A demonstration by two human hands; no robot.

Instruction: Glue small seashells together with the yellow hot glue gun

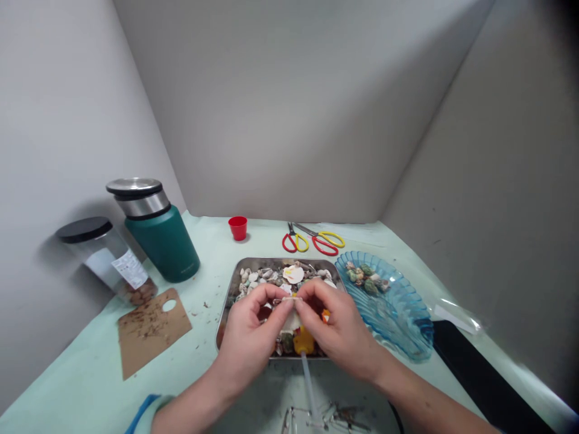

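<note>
Left hand [248, 328]: fingertip grip pinches a small shell [289, 299], steadying it.
Right hand [335, 325]: pinches the same shell.
Tray [225, 307]: directly beneath, catching drops.

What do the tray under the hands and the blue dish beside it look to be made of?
The tray looks like metal, probably stainless steel: grey, with a dull sheen on its rim. The blue dish looks like clear tinted plastic or glass; light passes through its ribbed, shell-like surface, and the picture cannot settle which. Both hands, left hand and right hand, pinch a small pale piece over the tray.
</note>
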